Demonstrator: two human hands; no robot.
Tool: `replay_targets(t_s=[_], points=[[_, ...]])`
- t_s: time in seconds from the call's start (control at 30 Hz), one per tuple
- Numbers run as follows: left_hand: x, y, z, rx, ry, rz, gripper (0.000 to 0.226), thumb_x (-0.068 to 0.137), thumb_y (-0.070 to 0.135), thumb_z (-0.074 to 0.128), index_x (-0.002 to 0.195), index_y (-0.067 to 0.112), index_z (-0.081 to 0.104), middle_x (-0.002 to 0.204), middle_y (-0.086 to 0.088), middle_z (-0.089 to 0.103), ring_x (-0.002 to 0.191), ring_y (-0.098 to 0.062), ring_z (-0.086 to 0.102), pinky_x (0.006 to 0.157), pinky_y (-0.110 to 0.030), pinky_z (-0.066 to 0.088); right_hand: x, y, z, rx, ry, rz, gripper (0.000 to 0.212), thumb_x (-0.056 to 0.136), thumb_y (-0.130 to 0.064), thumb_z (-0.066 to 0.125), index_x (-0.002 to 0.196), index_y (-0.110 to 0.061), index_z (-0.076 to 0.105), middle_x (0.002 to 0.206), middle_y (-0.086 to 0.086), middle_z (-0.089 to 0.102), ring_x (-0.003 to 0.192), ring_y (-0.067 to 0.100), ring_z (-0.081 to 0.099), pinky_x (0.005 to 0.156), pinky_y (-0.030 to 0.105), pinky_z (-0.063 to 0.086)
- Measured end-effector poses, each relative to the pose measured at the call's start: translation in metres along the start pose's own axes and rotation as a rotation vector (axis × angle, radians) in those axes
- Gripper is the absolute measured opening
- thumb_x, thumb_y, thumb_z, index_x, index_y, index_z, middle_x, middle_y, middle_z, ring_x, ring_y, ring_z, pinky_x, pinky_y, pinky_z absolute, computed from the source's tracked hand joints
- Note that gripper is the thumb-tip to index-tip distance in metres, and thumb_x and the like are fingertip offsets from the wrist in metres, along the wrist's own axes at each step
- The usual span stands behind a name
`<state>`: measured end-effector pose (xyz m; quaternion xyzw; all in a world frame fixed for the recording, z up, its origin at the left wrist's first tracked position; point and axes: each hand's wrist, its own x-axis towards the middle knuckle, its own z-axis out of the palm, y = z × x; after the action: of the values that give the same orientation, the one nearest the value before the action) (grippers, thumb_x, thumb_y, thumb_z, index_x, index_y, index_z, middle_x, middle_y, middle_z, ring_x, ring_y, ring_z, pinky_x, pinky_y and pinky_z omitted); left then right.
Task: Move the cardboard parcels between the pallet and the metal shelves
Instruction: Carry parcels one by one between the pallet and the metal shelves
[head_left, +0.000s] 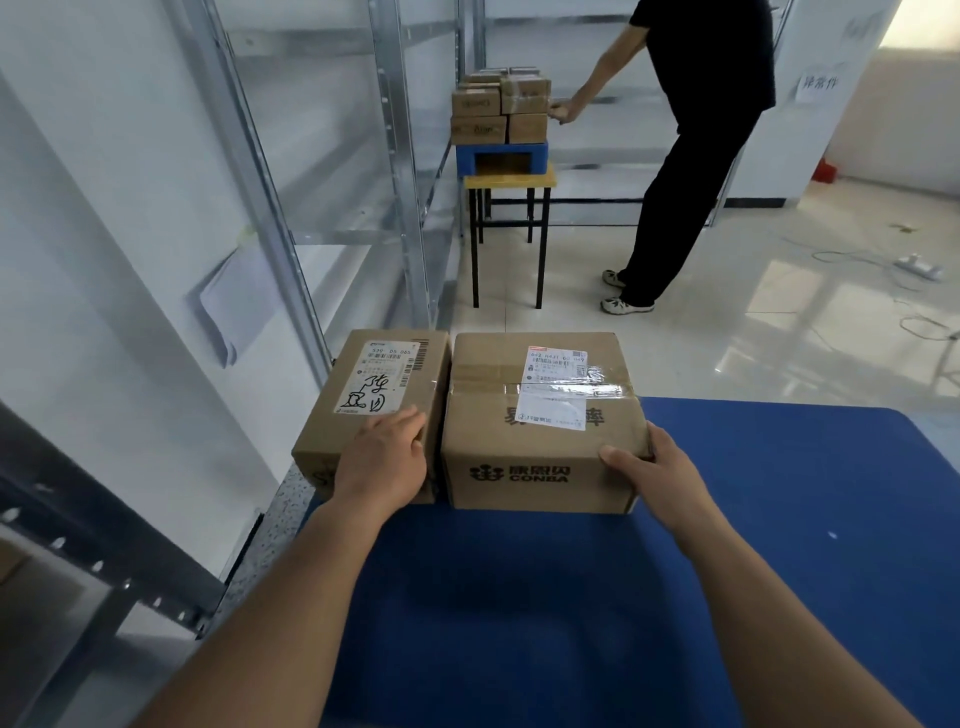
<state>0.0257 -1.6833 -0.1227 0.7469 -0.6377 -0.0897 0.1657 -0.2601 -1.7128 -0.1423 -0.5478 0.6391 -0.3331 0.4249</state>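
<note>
Two cardboard parcels stand side by side at the far left of the blue pallet (727, 545). The larger right parcel (540, 441) bears a CONBA print, clear tape and a white label. The narrower left parcel (363, 395) carries a label with black handwriting. My left hand (384, 460) lies over the near right corner of the left parcel, fingers curled into the gap between the two boxes. My right hand (647, 467) grips the near right corner of the CONBA parcel, thumb on its front face.
Metal shelves (291, 218) run along the left wall. Further back, a stack of small parcels (498, 106) sits on a blue crate atop a yellow stool (511, 182). A person in black (696, 130) stands beside it. Cables and a power strip (917, 265) lie on the tiled floor.
</note>
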Motion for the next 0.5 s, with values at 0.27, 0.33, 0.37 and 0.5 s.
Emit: replay_targets(t_s=[0.27, 0.33, 0.37, 0.5], points=[[0.0, -0.001, -0.006, -0.009, -0.031, 0.011, 0.044, 0.098, 0.02, 0.038, 0.142, 0.024, 0.038, 0.15, 0.009, 0.034, 0.137, -0.016, 0.022, 0.111, -0.033, 0.022, 0.001, -0.004, 0.001, -0.036, -0.022, -0.006, 0.05, 0.086, -0.043, 0.062, 0.129, -0.028, 0.042, 0.102, -0.015, 0.053, 0.094, 0.011, 0.053, 0.064, 0.024, 0.04], [-0.001, 0.0, -0.009, -0.009, -0.046, 0.019, 0.045, 0.098, 0.022, 0.039, 0.143, 0.024, 0.037, 0.15, 0.008, 0.034, 0.137, -0.016, 0.023, 0.11, -0.033, 0.022, 0.002, -0.005, -0.001, -0.055, -0.03, -0.003, 0.048, 0.085, -0.043, 0.062, 0.126, -0.028, 0.043, 0.102, -0.015, 0.055, 0.092, 0.01, 0.053, 0.062, 0.023, 0.04], [-0.001, 0.0, -0.011, -0.024, -0.054, 0.021, 0.046, 0.098, 0.024, 0.041, 0.143, 0.024, 0.037, 0.15, 0.007, 0.034, 0.136, -0.017, 0.024, 0.11, -0.034, 0.023, 0.002, -0.006, -0.002, -0.067, -0.027, -0.007, 0.046, 0.084, -0.043, 0.063, 0.123, -0.027, 0.044, 0.105, -0.013, 0.056, 0.09, 0.009, 0.052, 0.062, 0.025, 0.041], [-0.007, 0.005, -0.018, -0.144, -0.035, 0.029, 0.048, 0.097, 0.026, 0.045, 0.143, 0.021, 0.036, 0.15, 0.001, 0.035, 0.138, -0.019, 0.025, 0.111, -0.036, 0.023, 0.0, -0.014, -0.005, -0.153, 0.056, -0.069, 0.073, 0.08, -0.042, 0.07, 0.139, -0.019, 0.032, 0.133, 0.005, 0.044, 0.101, 0.013, 0.042, 0.077, 0.032, 0.036]])
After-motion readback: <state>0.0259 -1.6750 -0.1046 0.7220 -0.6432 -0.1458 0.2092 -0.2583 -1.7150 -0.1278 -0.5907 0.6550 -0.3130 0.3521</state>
